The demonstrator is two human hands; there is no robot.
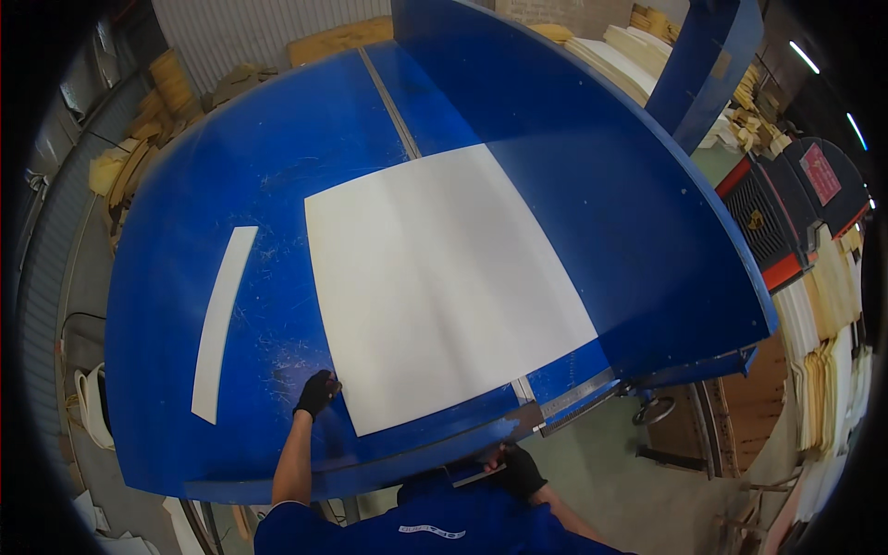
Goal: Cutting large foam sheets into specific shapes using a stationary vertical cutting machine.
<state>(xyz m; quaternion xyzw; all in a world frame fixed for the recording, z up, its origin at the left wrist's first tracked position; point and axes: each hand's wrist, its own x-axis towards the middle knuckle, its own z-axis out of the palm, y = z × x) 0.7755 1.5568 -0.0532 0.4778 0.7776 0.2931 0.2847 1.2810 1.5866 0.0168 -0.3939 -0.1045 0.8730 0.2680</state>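
The white sheet (444,287) lay flat on the blue table (176,277), beside the tall blue panel (629,203), and looked light, soft and easy to dent, so its left edge seemed good for gentle holding. The left hand (317,393) was curled at this edge, the right hand (520,470) at the table's near side; whether either grasped something, I could not tell
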